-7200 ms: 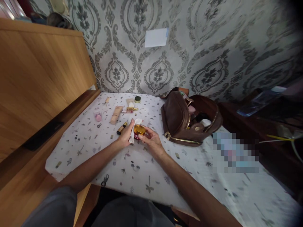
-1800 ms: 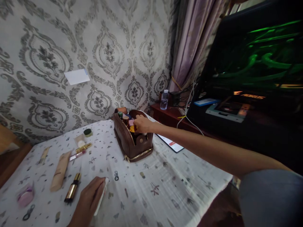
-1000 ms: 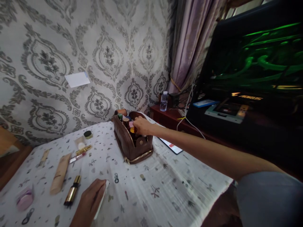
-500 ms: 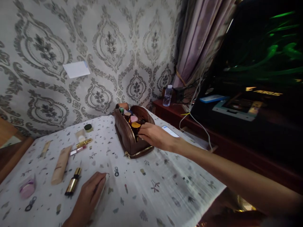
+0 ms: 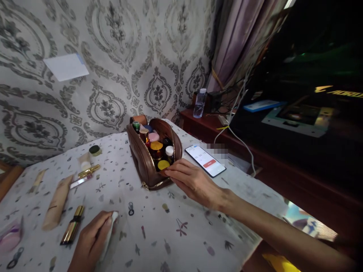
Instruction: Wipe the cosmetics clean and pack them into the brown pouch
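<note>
A brown leather makeup bag stands unzipped on the patterned cloth. It holds several items: a yellow-lidded jar, a white-capped bottle, an amber jar and a pink rounded item. My right hand is at the bag's near right end, its fingertips pinching the rim beside the yellow lid. Low at the left, my left hand is closed around a thin white item, mostly hidden by the fingers. Beside it lies a gold and black bottle.
To the left lie a beige tube, a gold tube, a lip gloss, a dark-lidded jar and a pink item. Right of the bag is a phone. A water bottle and cables are behind.
My right hand has drawn back from inside the bag to its near rim, uncovering the yellow lid and white-capped bottle. The view has shifted right, and more of the phone shows.
</note>
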`<state>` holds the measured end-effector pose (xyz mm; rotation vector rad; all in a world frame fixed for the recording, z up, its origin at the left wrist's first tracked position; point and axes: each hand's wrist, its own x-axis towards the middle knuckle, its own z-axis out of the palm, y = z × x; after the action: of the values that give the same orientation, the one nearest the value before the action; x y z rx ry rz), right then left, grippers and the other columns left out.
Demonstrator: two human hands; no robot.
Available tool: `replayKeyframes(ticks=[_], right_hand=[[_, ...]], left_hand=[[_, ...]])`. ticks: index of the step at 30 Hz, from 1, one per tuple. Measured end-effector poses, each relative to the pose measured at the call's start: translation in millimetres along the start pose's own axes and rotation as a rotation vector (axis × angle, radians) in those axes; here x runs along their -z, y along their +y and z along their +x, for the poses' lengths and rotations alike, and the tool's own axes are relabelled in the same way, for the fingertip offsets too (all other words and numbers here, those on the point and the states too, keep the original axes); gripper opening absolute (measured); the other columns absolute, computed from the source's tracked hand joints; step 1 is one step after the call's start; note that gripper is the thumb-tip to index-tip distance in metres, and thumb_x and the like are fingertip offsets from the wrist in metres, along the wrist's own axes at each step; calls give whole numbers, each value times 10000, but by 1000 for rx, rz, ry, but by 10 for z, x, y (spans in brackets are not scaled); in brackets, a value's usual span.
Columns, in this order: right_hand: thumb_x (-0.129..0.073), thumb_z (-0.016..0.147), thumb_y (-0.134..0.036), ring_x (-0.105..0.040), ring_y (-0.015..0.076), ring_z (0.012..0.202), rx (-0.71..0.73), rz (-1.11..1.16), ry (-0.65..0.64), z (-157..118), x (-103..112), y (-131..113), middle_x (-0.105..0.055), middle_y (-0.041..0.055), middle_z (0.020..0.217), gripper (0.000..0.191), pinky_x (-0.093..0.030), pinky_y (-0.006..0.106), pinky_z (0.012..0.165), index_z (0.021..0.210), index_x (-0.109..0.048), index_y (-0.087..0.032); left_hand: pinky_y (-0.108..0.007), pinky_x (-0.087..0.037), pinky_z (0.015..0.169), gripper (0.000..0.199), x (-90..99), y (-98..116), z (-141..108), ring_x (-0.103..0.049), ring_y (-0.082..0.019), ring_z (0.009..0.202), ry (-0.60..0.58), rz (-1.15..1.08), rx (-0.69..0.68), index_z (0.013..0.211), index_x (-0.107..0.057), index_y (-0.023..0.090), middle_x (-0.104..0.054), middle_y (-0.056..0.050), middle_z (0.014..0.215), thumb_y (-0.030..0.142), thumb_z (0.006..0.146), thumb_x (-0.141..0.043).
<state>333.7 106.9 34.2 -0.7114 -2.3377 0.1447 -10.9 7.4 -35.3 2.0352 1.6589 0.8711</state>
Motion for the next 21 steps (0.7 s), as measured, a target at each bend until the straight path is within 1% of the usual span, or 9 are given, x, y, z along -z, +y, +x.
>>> replayKeyframes(ticks=[5, 8, 10, 13, 15, 18, 21], right_hand=[[-437, 987, -132, -607, 219, 1024, -3, 19, 55, -56, -62, 8, -710, 105, 1093, 308, -589, 395, 844, 1225, -629, -165], [-423, 991, -140, -612, 221, 1008, -10, -12, 73, -47, -78, -7, -710, 101, 1078, 319, -583, 408, 835, 1233, -627, -182], [-438, 987, -151, -608, 231, 995, -28, -63, 72, -7, -84, -40, -709, 102, 1053, 297, -567, 425, 837, 1206, -637, -179], [-520, 956, -198, -584, 258, 938, -112, -171, 20, 99, -97, -116, -695, 113, 983, 227, -532, 454, 820, 1128, -663, -159], [-570, 932, -227, -556, 261, 892, -159, -220, -24, 177, -108, -167, -676, 113, 946, 217, -509, 448, 803, 1108, -672, -151], [-574, 929, -226, -521, 251, 874, -167, -267, -63, 250, -117, -221, -650, 112, 939, 233, -476, 419, 800, 1127, -675, -157], [-563, 926, -202, -507, 253, 878, -152, -313, -67, 239, -131, -248, -638, 117, 947, 253, -456, 411, 790, 1154, -666, -158]], left_hand=[[-207, -546, 646, 319, -3, 72, 17, -653, -166, 717, 13, -23, 21, 943, -692, 190, -680, -36, 764, 436, 951, -488], [-225, -547, 638, 352, -2, 145, 37, -654, -171, 693, 37, -30, 21, 908, -686, 177, -693, -51, 772, 461, 943, -482], [-234, -544, 638, 351, 0, 188, 49, -657, -175, 691, 46, -34, 9, 886, -680, 178, -689, -48, 755, 461, 940, -479], [-233, -533, 637, 323, 8, 236, 58, -653, -171, 683, 30, -31, -13, 872, -674, 184, -675, -32, 732, 435, 941, -483], [-228, -521, 628, 316, 16, 260, 57, -647, -165, 674, 20, -26, -17, 888, -677, 186, -669, -25, 729, 426, 945, -479], [-233, -517, 637, 327, 24, 283, 42, -646, -171, 692, 3, -24, -8, 913, -685, 188, -673, -29, 746, 430, 951, -469], [-244, -519, 666, 346, 17, 276, 25, -653, -185, 737, -10, -30, 10, 921, -689, 185, -688, -47, 788, 444, 954, -462]])
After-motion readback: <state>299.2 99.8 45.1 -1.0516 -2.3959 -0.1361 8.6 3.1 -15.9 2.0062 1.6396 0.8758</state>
